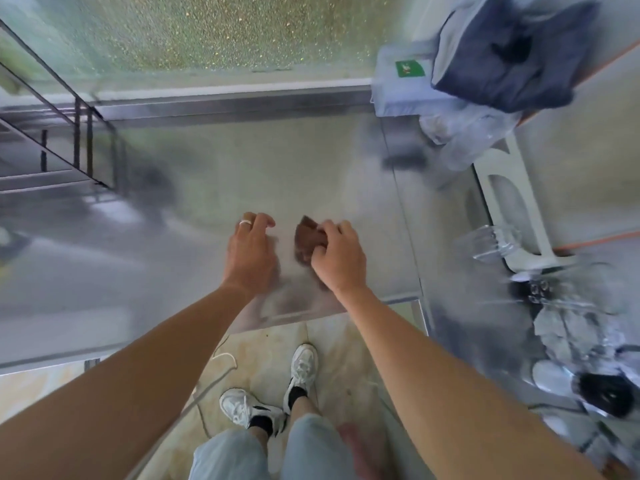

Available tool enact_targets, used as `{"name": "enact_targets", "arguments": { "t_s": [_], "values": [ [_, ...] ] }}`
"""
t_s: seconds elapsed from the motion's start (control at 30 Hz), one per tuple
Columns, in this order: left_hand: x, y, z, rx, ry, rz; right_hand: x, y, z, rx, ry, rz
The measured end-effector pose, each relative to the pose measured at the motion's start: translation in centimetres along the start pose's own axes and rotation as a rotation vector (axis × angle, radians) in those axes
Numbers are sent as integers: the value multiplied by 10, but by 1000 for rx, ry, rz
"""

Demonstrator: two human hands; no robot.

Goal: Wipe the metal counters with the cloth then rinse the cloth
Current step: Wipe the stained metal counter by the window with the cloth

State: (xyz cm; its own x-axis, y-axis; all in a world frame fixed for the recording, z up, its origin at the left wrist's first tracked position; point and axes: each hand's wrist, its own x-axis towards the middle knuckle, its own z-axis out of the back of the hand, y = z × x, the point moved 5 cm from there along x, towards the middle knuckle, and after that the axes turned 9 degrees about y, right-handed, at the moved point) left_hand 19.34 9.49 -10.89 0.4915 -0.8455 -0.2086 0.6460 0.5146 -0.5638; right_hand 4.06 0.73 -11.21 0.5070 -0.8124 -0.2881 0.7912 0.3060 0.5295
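A shiny metal counter (214, 174) fills the middle of the head view. A small brown cloth (306, 239) lies bunched on it near the front edge. My right hand (337, 258) grips the cloth from the right, fingers curled over it. My left hand (249, 249), with a ring on one finger, hovers just left of the cloth with fingers bent and apart, holding nothing. Motion blur softens the frame.
A second metal counter (446, 237) joins on the right, with clear plastic containers (491, 242), a white stand (519, 202), a dark blue bag (512, 53) and a black lid (606, 394). A metal rack (69, 150) stands at left. Tiled floor and my shoes lie below.
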Motion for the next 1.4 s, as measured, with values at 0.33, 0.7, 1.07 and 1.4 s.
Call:
{"name": "enact_targets", "arguments": {
  "t_s": [0.33, 0.7, 1.07, 1.4],
  "values": [
    [-4, -8, -28, 66, 75, -7, -11, -70, -11, -277, -81, -436],
    [-4, -23, -3, 38, 40, 116, -11, 7, -48, 56, 167, -224],
    [17, -108, 51, 31, -63, -75, 3, -4, 72, 1432, 119, -405],
    [-21, -234, 29, -151, 43, -462, -107, -52, 173, 1282, -318, -349]
  ]
}}
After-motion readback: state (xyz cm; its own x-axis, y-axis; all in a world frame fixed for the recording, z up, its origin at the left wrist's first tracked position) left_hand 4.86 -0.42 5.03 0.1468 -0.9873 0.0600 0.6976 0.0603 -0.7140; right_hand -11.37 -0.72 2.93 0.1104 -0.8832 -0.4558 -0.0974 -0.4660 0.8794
